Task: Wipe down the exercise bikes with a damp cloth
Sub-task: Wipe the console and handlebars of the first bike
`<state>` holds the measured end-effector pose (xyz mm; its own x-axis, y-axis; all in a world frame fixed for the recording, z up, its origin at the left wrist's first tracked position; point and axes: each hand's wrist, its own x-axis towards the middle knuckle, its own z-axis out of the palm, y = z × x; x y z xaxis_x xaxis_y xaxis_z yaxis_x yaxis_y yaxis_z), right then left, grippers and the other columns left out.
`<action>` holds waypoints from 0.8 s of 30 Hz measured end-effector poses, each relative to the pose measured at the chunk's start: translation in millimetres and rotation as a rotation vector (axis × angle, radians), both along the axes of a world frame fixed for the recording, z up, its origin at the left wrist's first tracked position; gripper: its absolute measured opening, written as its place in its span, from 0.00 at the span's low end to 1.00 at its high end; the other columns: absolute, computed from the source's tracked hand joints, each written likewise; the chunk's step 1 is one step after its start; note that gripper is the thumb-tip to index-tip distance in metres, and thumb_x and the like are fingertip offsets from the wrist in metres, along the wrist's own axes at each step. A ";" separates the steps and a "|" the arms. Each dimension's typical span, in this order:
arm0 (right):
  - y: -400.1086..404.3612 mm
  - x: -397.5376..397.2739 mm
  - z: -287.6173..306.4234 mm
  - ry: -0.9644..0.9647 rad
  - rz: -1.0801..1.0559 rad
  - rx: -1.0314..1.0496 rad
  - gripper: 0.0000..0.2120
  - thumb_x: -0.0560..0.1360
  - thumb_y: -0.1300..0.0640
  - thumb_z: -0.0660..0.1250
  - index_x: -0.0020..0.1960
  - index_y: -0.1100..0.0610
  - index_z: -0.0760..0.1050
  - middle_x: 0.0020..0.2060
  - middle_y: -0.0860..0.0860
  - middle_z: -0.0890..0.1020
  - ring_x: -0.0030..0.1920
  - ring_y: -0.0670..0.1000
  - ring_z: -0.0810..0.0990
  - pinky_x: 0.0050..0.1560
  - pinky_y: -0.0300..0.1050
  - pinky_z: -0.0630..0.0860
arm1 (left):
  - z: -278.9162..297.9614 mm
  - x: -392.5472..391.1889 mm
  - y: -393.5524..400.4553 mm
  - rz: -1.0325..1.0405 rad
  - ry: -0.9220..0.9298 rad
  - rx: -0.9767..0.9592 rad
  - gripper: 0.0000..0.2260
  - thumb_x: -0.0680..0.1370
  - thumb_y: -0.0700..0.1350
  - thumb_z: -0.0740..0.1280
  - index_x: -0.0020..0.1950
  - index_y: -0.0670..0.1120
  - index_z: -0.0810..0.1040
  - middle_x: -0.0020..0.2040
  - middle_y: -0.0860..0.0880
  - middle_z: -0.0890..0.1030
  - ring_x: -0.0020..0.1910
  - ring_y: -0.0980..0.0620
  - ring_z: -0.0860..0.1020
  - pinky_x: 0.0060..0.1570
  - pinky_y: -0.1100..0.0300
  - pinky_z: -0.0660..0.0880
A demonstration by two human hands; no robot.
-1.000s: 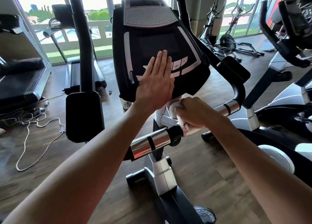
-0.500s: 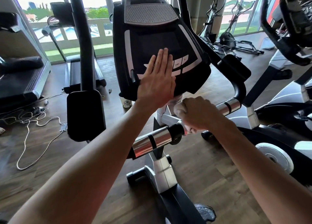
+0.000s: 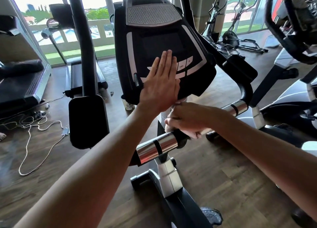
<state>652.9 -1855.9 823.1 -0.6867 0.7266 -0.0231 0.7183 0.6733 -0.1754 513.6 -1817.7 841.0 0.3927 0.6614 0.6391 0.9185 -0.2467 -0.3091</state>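
- Your left hand (image 3: 160, 87) is flat on the lower part of the bike's black console (image 3: 164, 56), fingers straight and together, palm pressed over the white buttons near its bottom left edge.
- Your right hand (image 3: 187, 119) is curled into a fist just under the console, right at the top of the centre post (image 3: 167, 172). It's bunched around the cloth (image 3: 197, 135), though honestly only a pale sliver of it peeks out by the fingers, so most of the cloth is hidden.
- That fist sits touching the inner end of the near chrome handlebar grip (image 3: 157, 148), with the other chrome grip (image 3: 237, 108) showing just past your wrist.
- The tall black padded arm (image 3: 85, 83) of the bike stands off to the left of the console, not touched by either hand.
- On the wood floor (image 3: 223, 176) to the left there's a tangle of white cable (image 3: 30, 142), and a treadmill (image 3: 20, 83) sits beyond it by the windows.
- More bikes and an elliptical (image 3: 229, 37) are lined up on the right side.
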 end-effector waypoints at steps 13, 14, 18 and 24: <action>-14.3 67.0 -32.7 0.300 -0.535 0.425 0.19 0.83 0.46 0.52 0.50 0.56 0.77 0.41 0.54 0.81 0.45 0.57 0.80 0.43 0.47 0.69 | -2.5 -1.2 0.0 0.013 0.023 0.029 0.29 0.85 0.51 0.43 0.81 0.35 0.51 0.81 0.35 0.51 0.82 0.40 0.50 0.80 0.45 0.50; -15.1 60.7 -33.4 0.323 -0.557 0.431 0.17 0.83 0.47 0.53 0.54 0.55 0.77 0.44 0.55 0.82 0.47 0.58 0.80 0.44 0.47 0.69 | -2.2 -1.5 -0.6 0.015 0.026 0.028 0.29 0.85 0.51 0.43 0.81 0.35 0.51 0.81 0.35 0.51 0.82 0.40 0.50 0.80 0.45 0.50; -47.3 70.5 -45.3 0.452 -0.468 0.375 0.13 0.84 0.48 0.55 0.62 0.51 0.74 0.51 0.50 0.81 0.54 0.54 0.79 0.51 0.50 0.73 | -3.4 -0.2 -2.4 0.001 0.005 0.015 0.29 0.85 0.52 0.43 0.81 0.35 0.52 0.81 0.35 0.51 0.82 0.40 0.50 0.80 0.45 0.50; -15.6 58.6 -31.8 0.409 -0.611 0.308 0.19 0.81 0.42 0.52 0.44 0.52 0.74 0.37 0.51 0.78 0.44 0.58 0.79 0.43 0.49 0.71 | -3.4 -0.4 -2.8 -0.003 0.002 0.021 0.29 0.85 0.51 0.44 0.81 0.35 0.52 0.81 0.35 0.52 0.82 0.40 0.51 0.80 0.45 0.51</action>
